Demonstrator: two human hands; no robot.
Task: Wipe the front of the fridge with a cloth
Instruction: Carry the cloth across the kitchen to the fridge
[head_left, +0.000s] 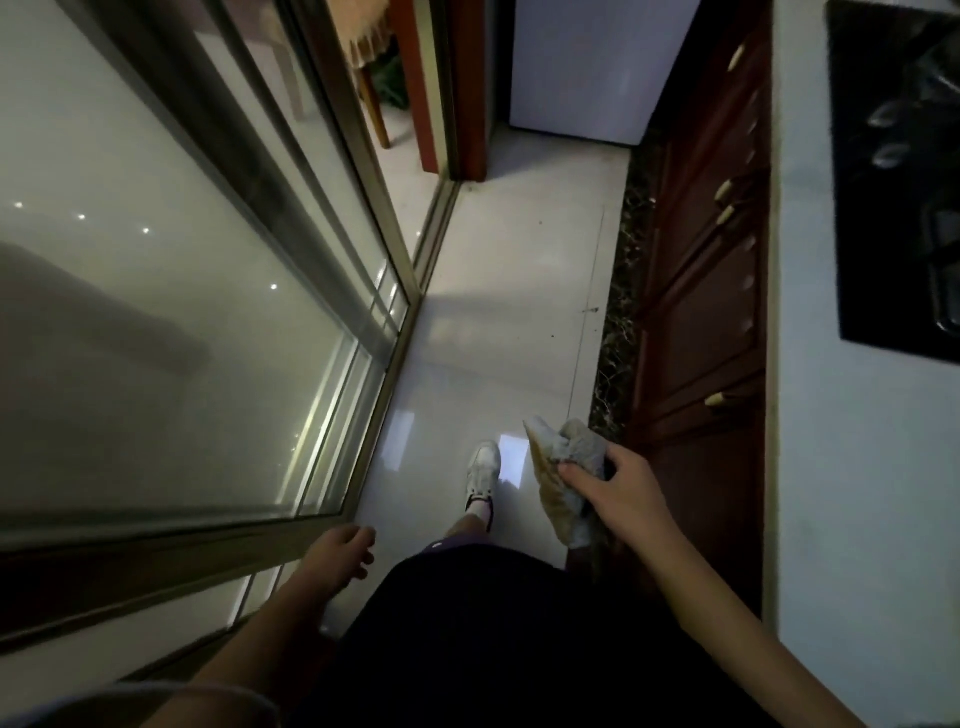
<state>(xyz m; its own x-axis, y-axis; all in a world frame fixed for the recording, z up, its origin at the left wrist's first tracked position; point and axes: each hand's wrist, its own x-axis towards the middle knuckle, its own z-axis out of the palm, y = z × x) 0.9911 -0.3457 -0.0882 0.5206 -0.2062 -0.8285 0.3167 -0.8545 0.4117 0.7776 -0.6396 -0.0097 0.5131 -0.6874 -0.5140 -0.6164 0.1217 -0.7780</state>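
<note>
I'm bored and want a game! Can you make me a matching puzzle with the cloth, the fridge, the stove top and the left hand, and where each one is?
Things:
1. cloth
2. fridge
3. stove top
4. left hand

Places, mixed up:
A. at the far end of the floor
B. set in the counter
C. gripped in the right hand
D. holding nothing, beside the glass door

Right pairs: 1-C, 2-A, 3-B, 4-D.
</note>
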